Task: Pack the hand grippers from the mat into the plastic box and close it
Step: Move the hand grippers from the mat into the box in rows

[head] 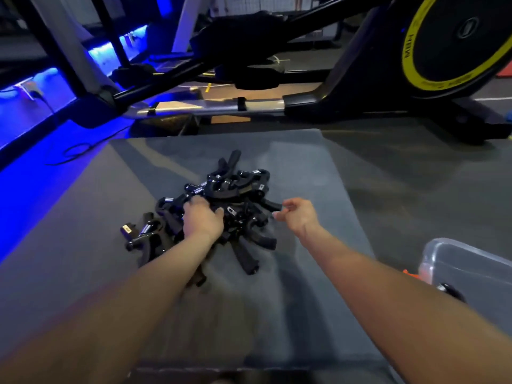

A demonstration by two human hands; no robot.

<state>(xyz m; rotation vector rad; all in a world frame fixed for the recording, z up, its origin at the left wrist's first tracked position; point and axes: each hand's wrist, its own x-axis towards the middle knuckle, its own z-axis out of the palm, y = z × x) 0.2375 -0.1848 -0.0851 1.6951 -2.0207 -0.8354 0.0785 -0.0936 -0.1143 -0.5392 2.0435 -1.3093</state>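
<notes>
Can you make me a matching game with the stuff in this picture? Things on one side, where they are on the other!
Things:
1. left hand
2. right hand
3. plastic box
4. exercise machine

Places:
A. behind the mat
B. gripping into the pile of hand grippers
C. right edge, beside the mat
D. at the pile's right side

Pairs: 1-B, 2-D, 3-C, 4-A

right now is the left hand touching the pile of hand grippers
Touching. The head view shows the left hand lying on the pile of hand grippers, its fingers curled into the black handles.
</notes>
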